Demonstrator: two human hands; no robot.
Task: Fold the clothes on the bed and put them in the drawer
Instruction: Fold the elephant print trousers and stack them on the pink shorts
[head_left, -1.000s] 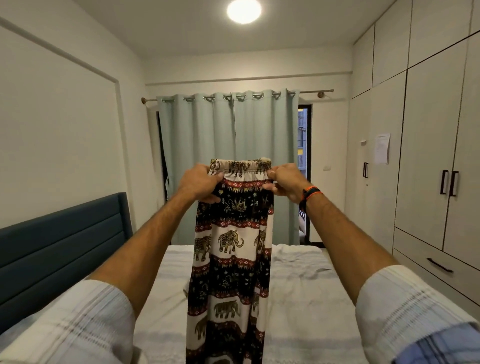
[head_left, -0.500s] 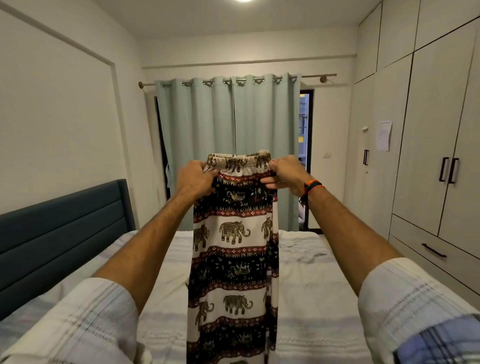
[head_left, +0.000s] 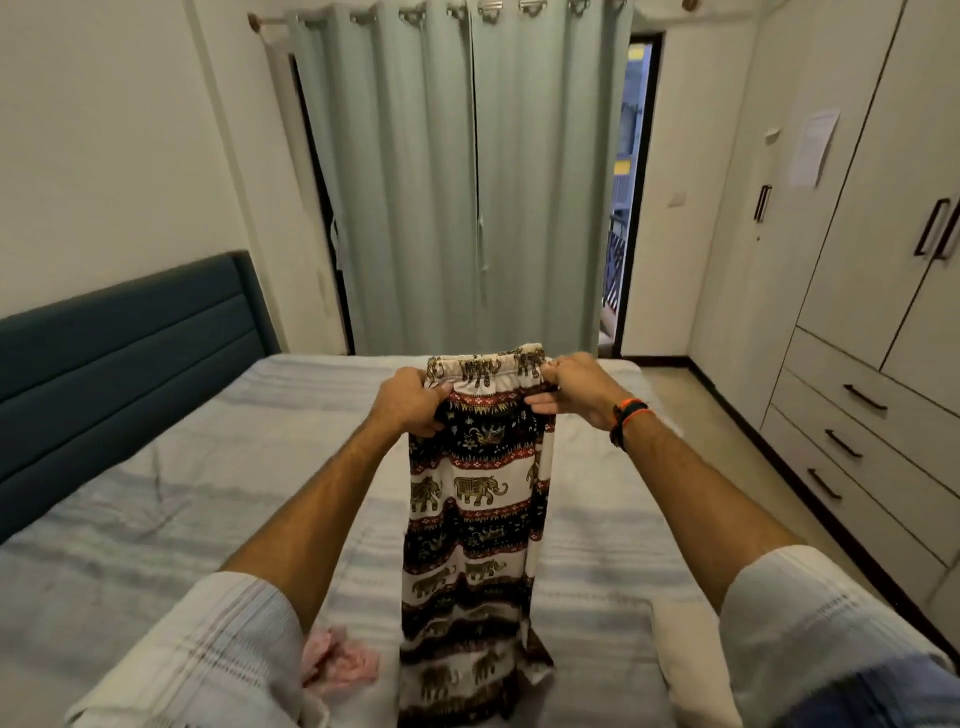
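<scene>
Elephant-print trousers (head_left: 475, 525), black, white and red, hang lengthwise over the bed (head_left: 197, 499). My left hand (head_left: 410, 402) grips the left end of their white waistband. My right hand (head_left: 574, 387) grips the right end, an orange and black band on its wrist. The legs reach down to the sheet near the bottom of the view. A crumpled pink garment (head_left: 340, 660) lies on the bed near my left sleeve. A cream cloth (head_left: 685, 654) lies by my right sleeve. The wardrobe drawers (head_left: 852, 447) at the right are closed.
A dark blue headboard (head_left: 124, 353) runs along the left. Pale green curtains (head_left: 462, 176) hang behind the bed, with an open doorway (head_left: 623, 208) beside them. A strip of floor (head_left: 727, 447) separates the bed from the wardrobe.
My hands have lowered the trousers toward the bed, still gripping the waistband. The view has tilted down, bringing the pink garment and cream cloth into sight.
</scene>
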